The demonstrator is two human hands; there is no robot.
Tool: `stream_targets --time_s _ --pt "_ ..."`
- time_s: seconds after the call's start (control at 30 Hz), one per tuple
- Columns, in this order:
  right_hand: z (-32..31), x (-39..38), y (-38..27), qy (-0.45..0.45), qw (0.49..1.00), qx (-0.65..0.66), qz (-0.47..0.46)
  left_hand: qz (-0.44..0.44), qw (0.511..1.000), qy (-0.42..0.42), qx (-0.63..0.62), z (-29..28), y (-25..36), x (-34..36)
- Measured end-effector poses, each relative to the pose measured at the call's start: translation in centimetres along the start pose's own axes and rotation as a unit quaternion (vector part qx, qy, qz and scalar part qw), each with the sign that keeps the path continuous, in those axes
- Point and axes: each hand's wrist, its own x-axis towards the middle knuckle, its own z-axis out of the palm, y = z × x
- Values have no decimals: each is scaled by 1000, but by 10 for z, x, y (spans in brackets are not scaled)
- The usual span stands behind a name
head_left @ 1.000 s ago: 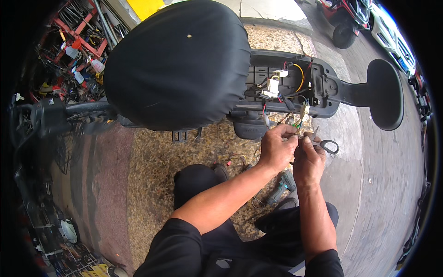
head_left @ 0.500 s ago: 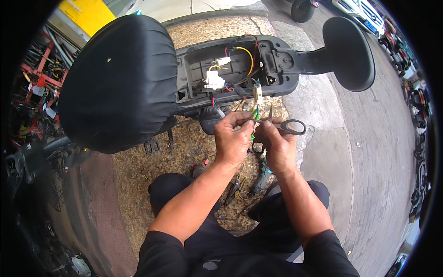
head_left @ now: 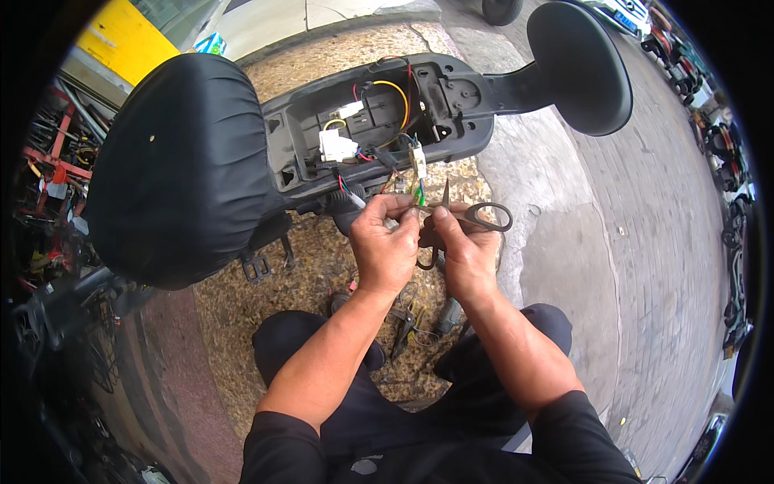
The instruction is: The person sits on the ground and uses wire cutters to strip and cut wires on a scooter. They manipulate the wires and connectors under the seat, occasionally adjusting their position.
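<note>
My left hand [head_left: 385,238] is closed in a pinch on thin wires below the open frame of a scooter. Close beside it, my right hand [head_left: 469,256] grips dark scissors [head_left: 446,194], one blade pointing up and a finger loop sticking out to the right. The thumbs nearly meet, and the fingers hide the wire ends between them. Bright green wire sections [head_left: 419,196] show just above the fingertips, hanging below a cream-white connector [head_left: 418,161]. A larger white connector block [head_left: 337,147] rests on the frame's edge, with a grey-sleeved cable [head_left: 353,198] beneath it.
The black scooter seat [head_left: 177,169] stands at left, joined to the open under-seat compartment [head_left: 302,137]. A black padded backrest [head_left: 580,68] sticks out at right. Between my knees, pliers [head_left: 403,331] and a teal power tool [head_left: 448,315] lie on the ground. Red-framed clutter [head_left: 64,145] fills the far left.
The scooter and both hands sit farther left in the picture. The pinch and the scissors grip look nearly unchanged. My right hand and leg now cover more of the teal tool.
</note>
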Motion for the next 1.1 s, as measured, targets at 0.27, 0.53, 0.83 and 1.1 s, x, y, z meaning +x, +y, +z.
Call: stream_targets --time_s 0.27,0.53,0.83,1.1 --pt "1 3 7 -9 999 13 -37 33 999 6 13 2 -6 0" --pt "-3 6 -6 -19 998 28 -56 -38 998 4 -44 -4 0 1" --pt "10 5 11 -74 996 -13 49 -123 977 -49 -169 -26 7 4" --pt "20 8 33 -93 994 -49 20 -107 974 -46 -194 -43 8 8"
